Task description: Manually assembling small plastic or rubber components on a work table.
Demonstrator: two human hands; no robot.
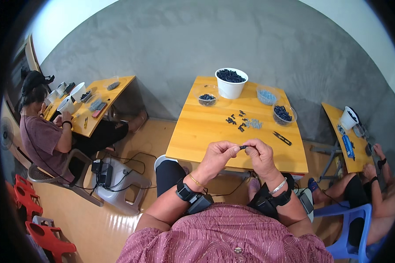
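Observation:
Over the near edge of the yellow wooden table (pixel 193 139), my two hands meet at a small dark part (pixel 243 147), too small to name. My left hand (pixel 221 154) pinches one end between thumb and fingers. The other end is pinched by my right hand (pixel 260 155). Beyond them lie a loose group of small black pieces (pixel 231 119) and, beside it, a pile of small pale grey-blue pieces (pixel 253 124). A pair of black thread snips (pixel 282 138) rests to the right of these piles.
At the back stands a white bucket (pixel 231 90) heaped with dark pieces. Clear bowls hold dark pieces (pixel 207 97), pale blue pieces (pixel 267 95) and more dark pieces (pixel 283 113). People sit at tables on the left (pixel 126 82) and right (pixel 357 164). Cables (pixel 140 163) trail across the floor.

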